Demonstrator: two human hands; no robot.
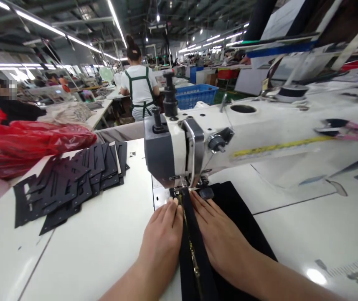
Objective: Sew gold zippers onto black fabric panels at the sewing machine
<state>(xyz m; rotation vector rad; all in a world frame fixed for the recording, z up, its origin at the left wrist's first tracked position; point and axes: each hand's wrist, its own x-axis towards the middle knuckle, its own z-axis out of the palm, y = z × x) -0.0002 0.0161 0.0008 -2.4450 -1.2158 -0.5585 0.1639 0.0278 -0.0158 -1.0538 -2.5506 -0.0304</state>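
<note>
Sewing beside the zipper [192, 253] seems in hand, left hand [161, 234] and right hand [222, 236] pressing, grip unclenched, on black fabric [241, 213] near the sewing machine [159, 152], and the next move calls for straight guiding.

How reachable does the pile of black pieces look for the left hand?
Likely yes: only white tabletop shows between the left hand and the black pieces, though the hand would probably have to leave the zipper.

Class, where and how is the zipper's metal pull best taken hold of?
Probably pinch the metal pull by its near end, from above and the wearer's side: it lies lengthwise along the zipper, while the sewing machine stands beyond.
</note>
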